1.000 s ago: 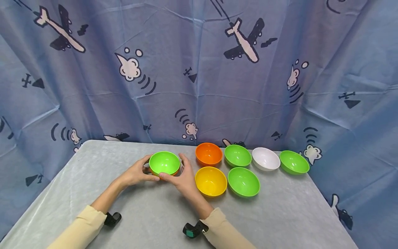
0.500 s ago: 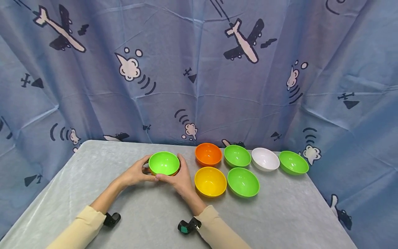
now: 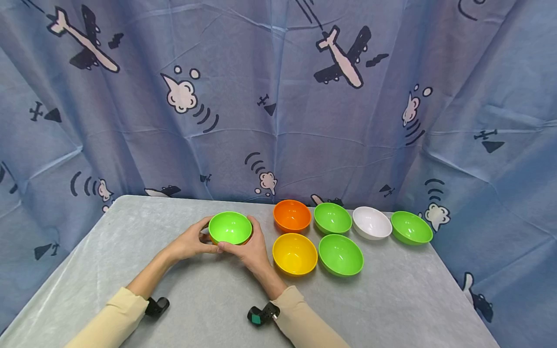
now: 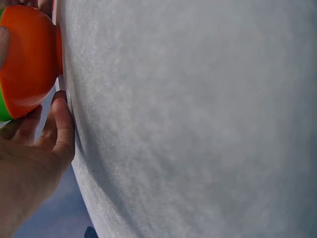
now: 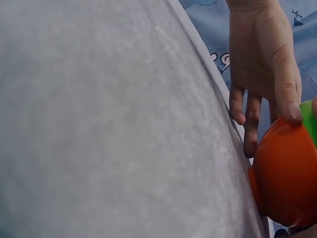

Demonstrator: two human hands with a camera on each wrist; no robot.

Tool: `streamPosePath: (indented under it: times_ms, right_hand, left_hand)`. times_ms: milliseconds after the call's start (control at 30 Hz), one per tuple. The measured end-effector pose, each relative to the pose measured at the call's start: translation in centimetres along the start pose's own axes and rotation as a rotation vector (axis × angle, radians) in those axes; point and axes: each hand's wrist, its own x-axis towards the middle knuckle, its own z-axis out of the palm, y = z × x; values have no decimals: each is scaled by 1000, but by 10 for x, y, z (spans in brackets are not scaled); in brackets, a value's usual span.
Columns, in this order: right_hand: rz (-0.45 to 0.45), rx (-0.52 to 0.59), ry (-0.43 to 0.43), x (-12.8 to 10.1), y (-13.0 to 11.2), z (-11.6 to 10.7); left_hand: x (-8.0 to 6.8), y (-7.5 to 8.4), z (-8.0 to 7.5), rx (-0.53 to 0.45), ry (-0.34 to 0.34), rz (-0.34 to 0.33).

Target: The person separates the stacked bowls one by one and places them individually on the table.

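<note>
A green bowl (image 3: 229, 228) sits inside an orange bowl (image 4: 29, 59), which shows as a thin strip beneath it in the head view. My left hand (image 3: 190, 241) holds the pair from the left. In the right wrist view its thumb presses the orange side near the rim. From the right, my right hand (image 3: 254, 247) grips the same stack, thumb across the front and fingers around the far right side. The thumbs nearly meet at the front. Most of the right hand is out of frame in both wrist views. In those views the orange base stands at the cloth.
Right of my hands stand an orange bowl (image 3: 292, 216), a yellow bowl (image 3: 295, 254), a white bowl (image 3: 372, 223) and three green bowls, one a front green bowl (image 3: 341, 255). They rest upright on a pale cloth-covered table (image 3: 391, 299). A blue patterned curtain (image 3: 235, 96) hangs behind.
My right hand has shifted slightly left, its thumb sliding along the front of the stack and its wrist moving left. The left hand and the bowls stay almost where they were.
</note>
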Motion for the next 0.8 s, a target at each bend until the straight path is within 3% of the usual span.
streamPosePath:
  times_ms: [800]
  right_hand:
    - [-13, 7, 44, -2, 4, 5]
  left_hand:
    - [-1, 2, 0, -5, -7, 0]
